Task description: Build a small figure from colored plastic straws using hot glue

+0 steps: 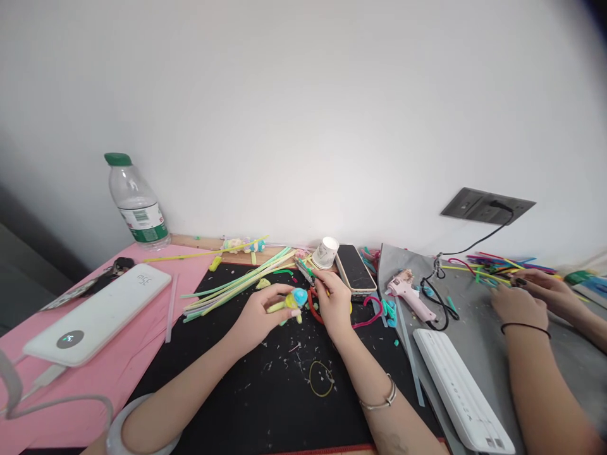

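My left hand (270,313) pinches a small yellow fuzzy figure (290,301) with a blue top, made of what look like pipe cleaners. Just right of it, my right hand (333,297) has its fingers closed at a small tool (305,270) with metal and green parts, pointing toward the wall. The tool's kind is unclear, and the hand covers part of it. Below that hand, a red loop (313,306) shows beside the figure. A bundle of pale green and yellow pipe cleaners (237,287) lies left of my hands on the black mat (227,379).
Behind my hands stand a paper cup (326,253) and a phone (355,268). A pink glue gun (410,297) and white power bank (462,392) lie right. Another person's hands (531,300) work there. A bottle (137,202) and second power bank (99,316) are left.
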Demonstrator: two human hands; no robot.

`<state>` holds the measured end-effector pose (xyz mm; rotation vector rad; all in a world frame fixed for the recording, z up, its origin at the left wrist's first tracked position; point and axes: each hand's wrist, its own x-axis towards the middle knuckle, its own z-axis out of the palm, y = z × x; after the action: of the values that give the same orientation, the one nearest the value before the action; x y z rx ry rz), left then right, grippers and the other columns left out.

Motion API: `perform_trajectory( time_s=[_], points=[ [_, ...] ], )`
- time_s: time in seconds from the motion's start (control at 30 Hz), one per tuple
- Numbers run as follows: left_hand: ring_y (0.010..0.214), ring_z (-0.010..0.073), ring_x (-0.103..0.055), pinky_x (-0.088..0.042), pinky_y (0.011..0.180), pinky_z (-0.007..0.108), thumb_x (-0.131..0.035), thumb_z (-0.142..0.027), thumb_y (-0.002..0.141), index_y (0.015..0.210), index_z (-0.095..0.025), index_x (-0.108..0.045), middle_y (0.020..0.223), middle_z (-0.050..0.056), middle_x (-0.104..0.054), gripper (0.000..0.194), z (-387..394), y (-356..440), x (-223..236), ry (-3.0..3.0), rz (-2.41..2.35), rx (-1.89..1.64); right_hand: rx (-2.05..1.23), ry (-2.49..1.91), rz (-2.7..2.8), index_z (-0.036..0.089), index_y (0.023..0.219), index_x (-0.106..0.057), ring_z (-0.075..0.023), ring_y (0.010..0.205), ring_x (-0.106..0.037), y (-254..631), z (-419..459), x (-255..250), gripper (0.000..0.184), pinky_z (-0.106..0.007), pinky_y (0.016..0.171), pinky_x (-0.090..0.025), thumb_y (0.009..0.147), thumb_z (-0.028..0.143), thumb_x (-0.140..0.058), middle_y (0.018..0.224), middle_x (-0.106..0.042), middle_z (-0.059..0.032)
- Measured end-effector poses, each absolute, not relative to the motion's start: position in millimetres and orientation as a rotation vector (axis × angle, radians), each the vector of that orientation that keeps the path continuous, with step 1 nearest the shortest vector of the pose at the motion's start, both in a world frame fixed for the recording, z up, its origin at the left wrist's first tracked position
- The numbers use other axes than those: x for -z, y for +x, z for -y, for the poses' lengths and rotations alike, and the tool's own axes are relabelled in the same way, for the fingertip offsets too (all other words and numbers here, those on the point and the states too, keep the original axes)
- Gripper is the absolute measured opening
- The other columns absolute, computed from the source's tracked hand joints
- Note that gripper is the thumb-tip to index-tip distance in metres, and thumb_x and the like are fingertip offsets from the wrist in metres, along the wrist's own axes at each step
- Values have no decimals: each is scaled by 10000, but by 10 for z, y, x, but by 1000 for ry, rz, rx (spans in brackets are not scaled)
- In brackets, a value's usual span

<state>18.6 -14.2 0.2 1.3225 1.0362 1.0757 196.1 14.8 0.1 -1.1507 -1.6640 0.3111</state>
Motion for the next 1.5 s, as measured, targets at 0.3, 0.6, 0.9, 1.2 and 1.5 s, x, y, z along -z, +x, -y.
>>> perform_trajectory(
  time_s=[0.3, 0.6, 0.9, 1.2, 1.5],
  points=[
    [939, 234, -673, -534, 893, 387, -779, -156, 616, 873, -183, -693, 979, 65, -727, 272, 277, 239, -74, 1287, -768, -961, -318, -1144, 1660, 185, 982, -704, -195, 917, -659, 1909, -140, 12, 274, -317, 837, -522, 845, 103, -481, 979, -703, -94],
    [910, 245, -676, -531, 833, 368, -733, -340, 706, 1048, -165, -655, 1017, 78, -715, 392, 234, 196, -76, 1317, -965, -927, -372, -1087, 1615, 185, 1008, -723, -180, 858, -659, 1946, -143, 28, 267, -298, 798, -521, 865, 143, -501, 941, -709, -78],
    [691, 165, -618, -491, 625, 267, -700, -461, 721, 1085, -155, -639, 906, 59, -692, 480, 121, 135, -25, 1293, -1111, -974, -589, -1043, 1626, 221, 1085, -710, -171, 893, -636, 1965, -165, 8, 354, -285, 783, -510, 857, 124, -457, 1010, -680, -66],
    [620, 152, -598, -468, 567, 243, -688, -457, 730, 1064, -158, -637, 754, 28, -684, 451, 125, 142, -35, 1284, -1097, -969, -776, -1073, 1556, 196, 967, -704, -153, 711, -636, 1935, -120, -3, 221, -276, 672, -506, 833, 200, -528, 889, -710, -45],
    [628, 169, -627, -473, 543, 244, -686, -455, 722, 1010, -151, -650, 721, 34, -688, 420, 139, 165, -99, 1243, -1075, -967, -708, -982, 1595, 226, 902, -717, -184, 897, -638, 1934, -111, -55, 208, -292, 749, -498, 834, 173, -529, 918, -690, -45]
  ],
)
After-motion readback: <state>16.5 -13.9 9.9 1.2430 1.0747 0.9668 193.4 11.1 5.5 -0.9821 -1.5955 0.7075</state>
